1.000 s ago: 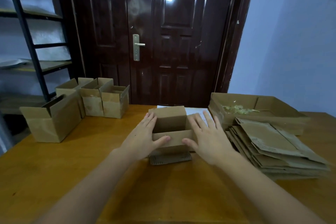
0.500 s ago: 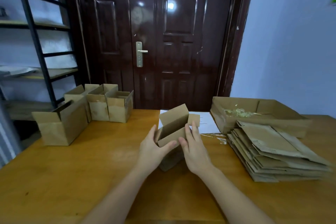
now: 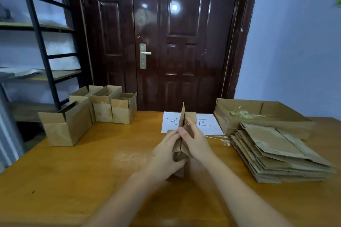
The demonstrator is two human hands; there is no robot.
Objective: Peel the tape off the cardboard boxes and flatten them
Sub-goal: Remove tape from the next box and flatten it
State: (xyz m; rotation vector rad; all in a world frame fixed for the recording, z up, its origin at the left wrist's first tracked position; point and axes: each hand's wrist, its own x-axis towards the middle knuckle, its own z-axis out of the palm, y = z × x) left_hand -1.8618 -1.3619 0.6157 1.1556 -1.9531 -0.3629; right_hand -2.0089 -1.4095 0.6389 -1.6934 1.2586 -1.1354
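Both hands, left point(image 3: 166, 155) and right point(image 3: 196, 143), pinch the box point(image 3: 182, 118), now squeezed flat and upright, its lower part hidden between the palms.

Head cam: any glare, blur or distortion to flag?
Head view: lamp glare on the glossy door; wide-angle bending at the shelf; flattened stack smeared at its right edge; both hands, left hand and right hand, and the collapsed box fairly sharp.

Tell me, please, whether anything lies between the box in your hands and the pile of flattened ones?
Nothing visible does. Both hands press the collapsed box upright; only bare table and small tape scraps separate it from the pile.
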